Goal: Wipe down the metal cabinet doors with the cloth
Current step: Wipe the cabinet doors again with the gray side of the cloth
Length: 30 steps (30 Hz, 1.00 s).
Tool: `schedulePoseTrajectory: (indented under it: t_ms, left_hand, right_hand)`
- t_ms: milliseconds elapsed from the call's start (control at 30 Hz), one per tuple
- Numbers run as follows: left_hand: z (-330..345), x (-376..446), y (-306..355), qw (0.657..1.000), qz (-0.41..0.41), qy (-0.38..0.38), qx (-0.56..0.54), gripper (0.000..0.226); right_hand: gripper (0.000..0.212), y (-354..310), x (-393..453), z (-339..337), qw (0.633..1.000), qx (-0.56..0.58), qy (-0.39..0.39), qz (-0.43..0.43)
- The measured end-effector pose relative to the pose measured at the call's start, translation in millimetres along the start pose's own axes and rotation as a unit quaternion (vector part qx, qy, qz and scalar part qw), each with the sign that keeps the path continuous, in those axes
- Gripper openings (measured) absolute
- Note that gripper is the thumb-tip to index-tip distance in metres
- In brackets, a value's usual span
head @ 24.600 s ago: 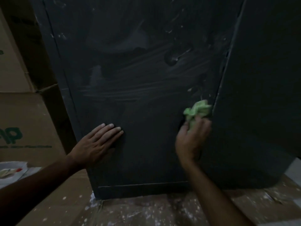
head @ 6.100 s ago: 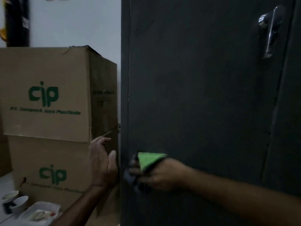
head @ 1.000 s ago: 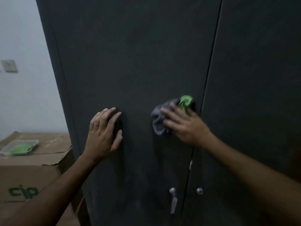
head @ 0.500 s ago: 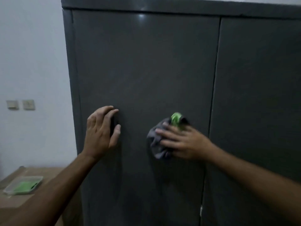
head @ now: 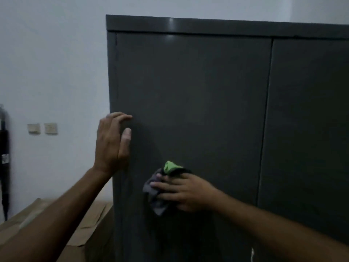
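A tall dark grey metal cabinet fills the view, with its left door (head: 188, 95) and right door (head: 309, 120) closed. My right hand (head: 186, 193) presses a crumpled grey and green cloth (head: 157, 194) flat against the lower left part of the left door. My left hand (head: 112, 142) rests at the cabinet's left edge, fingers bent and apart, fingertips touching the door. The cabinet's top rim (head: 207, 25) is in view.
A white wall (head: 52, 72) lies left of the cabinet, with two wall switches (head: 42, 128) on it. A black upright object (head: 4, 157) stands at the far left. Cardboard boxes (head: 88, 224) sit beside the cabinet's lower left.
My view has risen and turned left, so the cabinet's top rim shows. My right hand has slid the cloth leftward across the left door. My left hand has shifted to the cabinet's left edge.
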<state>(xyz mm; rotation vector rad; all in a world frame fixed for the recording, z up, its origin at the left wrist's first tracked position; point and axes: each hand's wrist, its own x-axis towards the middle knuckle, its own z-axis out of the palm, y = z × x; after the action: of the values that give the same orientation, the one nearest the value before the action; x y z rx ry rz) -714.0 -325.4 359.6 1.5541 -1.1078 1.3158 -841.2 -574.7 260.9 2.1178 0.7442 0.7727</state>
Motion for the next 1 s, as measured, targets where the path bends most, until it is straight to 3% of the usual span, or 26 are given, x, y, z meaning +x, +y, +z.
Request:
schedulePoseTrajectory:
  t_ms: [33,100,200,233,267,433,533,600,700,767,833,900,1000]
  left_hand:
    - [-6,5,-4,1.000,-0.002,-0.017,-0.006,0.034]
    - [-15,10,-8,0.998,-0.009,-0.051,-0.023,0.030]
    - [-20,11,-7,0.996,-0.012,-0.085,-0.036,0.031]
    - [-20,10,-7,0.995,-0.009,-0.091,-0.037,0.031]
    - [-20,9,-7,0.995,-0.006,-0.094,-0.040,0.031]
    - [-12,-8,-7,0.989,0.022,-0.145,-0.019,0.035]
    - [-6,-40,-11,0.973,0.079,-0.216,0.022,0.045]
    - [-4,-56,-17,0.963,0.111,-0.239,0.047,0.051]
    - [0,-67,-24,0.962,0.138,-0.229,0.063,0.054]
    - [6,-75,-24,0.967,0.148,-0.198,0.061,0.053]
    - [15,-92,-20,0.973,0.143,-0.174,0.055,0.051]
    - [24,-122,-18,0.977,0.133,-0.163,0.044,0.051]
    - [37,-175,-23,0.975,0.141,-0.170,0.037,0.052]
  right_hand:
    - [0.050,22,-8,-9,1.000,-0.009,0.018,-0.003]
    - [0.049,72,-7,-38,0.990,-0.041,0.090,0.096]
    - [0.057,85,53,-55,0.904,-0.030,0.188,0.383]
    - [0.059,67,79,-49,0.875,-0.015,0.207,0.438]
    - [0.059,41,101,-37,0.870,0.003,0.205,0.449]
    - [0.065,-137,111,66,0.966,0.098,0.071,0.228]
    - [0.052,-214,72,107,0.983,0.164,-0.054,0.069]
    - [0.041,-211,57,108,0.981,0.168,-0.096,0.012]
    - [0.047,-156,72,82,0.989,0.113,-0.002,0.096]
    - [0.056,-142,94,74,0.965,0.105,0.064,0.230]
    - [0.059,-179,105,88,0.932,0.135,0.117,0.316]
    - [0.055,-246,93,125,0.945,0.157,0.078,0.275]
    - [0.035,-346,32,190,0.973,0.203,-0.095,0.056]
